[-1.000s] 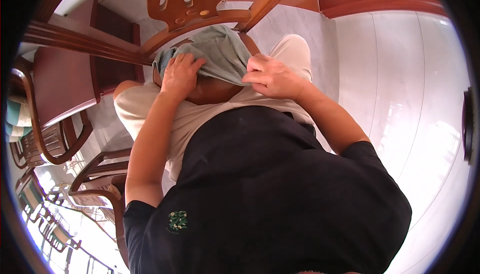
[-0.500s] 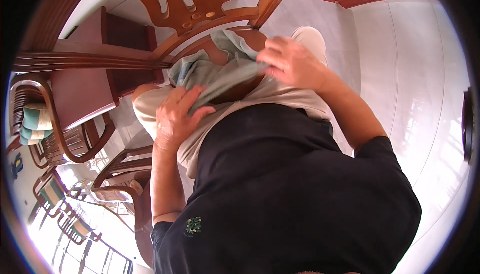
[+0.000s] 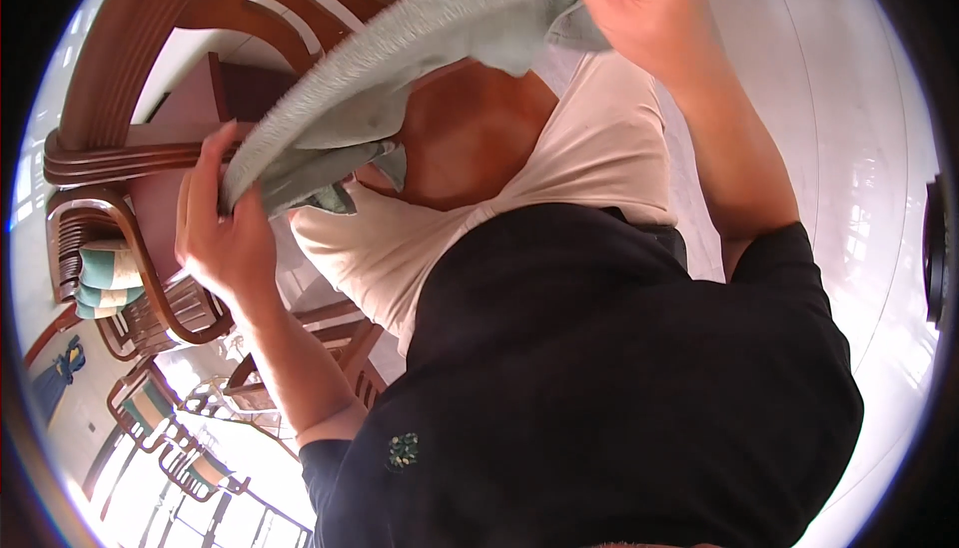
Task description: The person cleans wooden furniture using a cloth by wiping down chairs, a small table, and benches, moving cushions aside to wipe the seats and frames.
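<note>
A grey-green cloth (image 3: 420, 28) is stretched diagonally in the air between my hands, its loose folds hanging below. At its lower left end, my left hand (image 3: 225, 233) has fingers and thumb closed on the edge. Higher up at the right, my right hand (image 3: 649, 8) grips the other end. Beneath the cloth a brown wooden seat (image 3: 470, 128) shows between my legs in beige trousers (image 3: 599, 148).
Wooden chair back (image 3: 270, 8) in front of me. Dark red cabinet or table (image 3: 180, 98) at left, with wooden armchairs (image 3: 145, 238) and green-cream cushions (image 3: 110, 278). Pale, glossy tiles (image 3: 829, 148) on the right; bright glazed area at lower left.
Both hands have lifted the cloth up and forward off my lap and spread it wider, the right hand higher and the left further out. More of the seat is uncovered.
</note>
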Tool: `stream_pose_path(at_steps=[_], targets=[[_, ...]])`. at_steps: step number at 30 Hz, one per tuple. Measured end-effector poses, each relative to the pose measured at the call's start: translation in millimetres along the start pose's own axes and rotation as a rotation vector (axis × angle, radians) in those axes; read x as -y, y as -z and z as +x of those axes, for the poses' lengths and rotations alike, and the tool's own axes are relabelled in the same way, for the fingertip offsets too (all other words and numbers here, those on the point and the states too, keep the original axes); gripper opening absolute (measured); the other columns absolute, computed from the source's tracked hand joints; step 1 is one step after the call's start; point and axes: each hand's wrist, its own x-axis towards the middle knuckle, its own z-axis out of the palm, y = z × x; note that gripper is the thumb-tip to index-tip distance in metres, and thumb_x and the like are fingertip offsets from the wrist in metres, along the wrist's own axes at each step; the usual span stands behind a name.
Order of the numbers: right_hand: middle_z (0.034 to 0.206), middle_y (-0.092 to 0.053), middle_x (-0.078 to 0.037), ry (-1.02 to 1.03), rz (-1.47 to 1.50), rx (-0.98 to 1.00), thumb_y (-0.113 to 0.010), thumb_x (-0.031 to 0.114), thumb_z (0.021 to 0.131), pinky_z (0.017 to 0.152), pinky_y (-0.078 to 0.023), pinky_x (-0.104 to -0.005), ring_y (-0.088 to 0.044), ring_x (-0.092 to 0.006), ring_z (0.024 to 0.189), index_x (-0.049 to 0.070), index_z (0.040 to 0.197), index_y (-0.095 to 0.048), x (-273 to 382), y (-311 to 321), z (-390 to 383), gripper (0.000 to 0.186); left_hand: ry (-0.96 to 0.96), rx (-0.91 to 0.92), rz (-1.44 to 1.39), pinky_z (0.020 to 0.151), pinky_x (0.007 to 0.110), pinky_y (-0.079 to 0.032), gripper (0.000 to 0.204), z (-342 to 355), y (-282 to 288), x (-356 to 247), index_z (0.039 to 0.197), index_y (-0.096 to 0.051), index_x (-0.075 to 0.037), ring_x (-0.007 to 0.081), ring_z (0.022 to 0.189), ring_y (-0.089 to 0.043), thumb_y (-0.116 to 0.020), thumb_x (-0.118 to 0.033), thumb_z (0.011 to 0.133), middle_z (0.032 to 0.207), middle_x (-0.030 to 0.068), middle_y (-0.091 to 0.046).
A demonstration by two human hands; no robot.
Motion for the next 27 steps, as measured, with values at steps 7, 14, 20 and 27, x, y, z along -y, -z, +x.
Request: stream_pose_path(at_steps=[7, 14, 20, 27], targets=[[0.105, -0.074, -0.016, -0.105, 0.008, -0.033, -0.063, -0.009, 0.087, 0.080, -0.057, -0.0331, -0.074, -0.0305, 0.094, 0.000, 0.115, -0.069, 10, 5, 1, 0.030, 0.146, -0.100, -0.179, 0.074, 0.024, -0.053, 0.034, 9, 0, -5, 0.106, -0.080, -0.003, 0.0104, 0.083, -0.067, -0.074, 0.014, 0.077, 0.094, 0.0030, -0.076], [0.102, -0.076, -0.018, -0.244, 0.121, 0.006, -0.062, -0.004, 0.092, 0.082, -0.055, -0.0310, -0.074, -0.0278, 0.093, 0.000, 0.114, -0.072, 11, -3, -13, 0.024, 0.197, -0.135, -0.274, 0.077, 0.024, -0.053, 0.035, -16, -10, 2, 0.105, -0.080, -0.002, 0.0124, 0.086, -0.069, -0.074, 0.015, 0.076, 0.096, 0.0063, -0.076], [0.104, -0.069, -0.010, -0.151, 0.073, 0.716, -0.061, -0.009, 0.075, 0.088, -0.054, -0.0398, -0.064, -0.0319, 0.102, 0.006, 0.108, -0.073, -31, -6, -66, 0.037, -0.087, 0.666, -0.260, 0.069, 0.040, -0.052, 0.030, -54, -22, 12, 0.098, -0.076, -0.003, 0.0308, 0.076, -0.065, -0.087, -0.013, 0.072, 0.079, 0.0110, -0.060], [0.104, -0.067, -0.010, -0.290, -0.093, 0.764, -0.064, -0.004, 0.076, 0.090, -0.052, -0.0449, -0.063, -0.0336, 0.106, 0.008, 0.105, -0.074, -32, -45, -81, 0.033, 0.029, 0.811, -0.299, 0.072, 0.042, -0.053, 0.028, -67, -57, 10, 0.112, -0.074, -0.008, 0.0347, 0.083, -0.066, -0.078, -0.011, 0.084, 0.091, 0.0115, -0.066]])
